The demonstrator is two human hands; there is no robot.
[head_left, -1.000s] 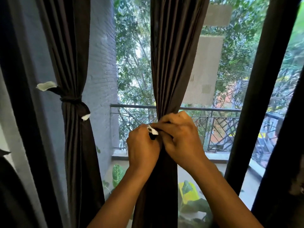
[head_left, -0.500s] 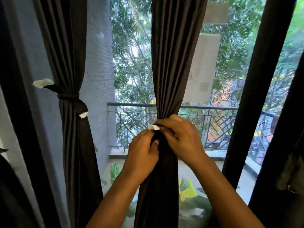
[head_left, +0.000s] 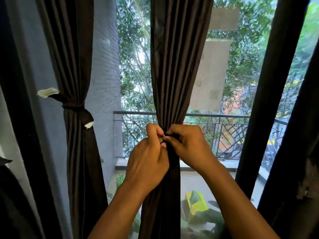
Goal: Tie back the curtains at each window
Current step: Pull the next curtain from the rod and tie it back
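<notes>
- A home, seen from a room behind tall windows
- Dark floor-length curtains (head_left: 170, 66) hang at the glass
- Beyond the fingers (head_left: 156, 133), a railed balcony (head_left: 224, 116), potted leaves (head_left: 198, 204), trees

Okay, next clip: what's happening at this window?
A person is tying back the middle curtain. Both hands meet at its gathered waist: the left hand and right hand pinch a dark tie band there, the knot not visibly finished. The left curtain is already tied, its tie knotted round it.
</notes>
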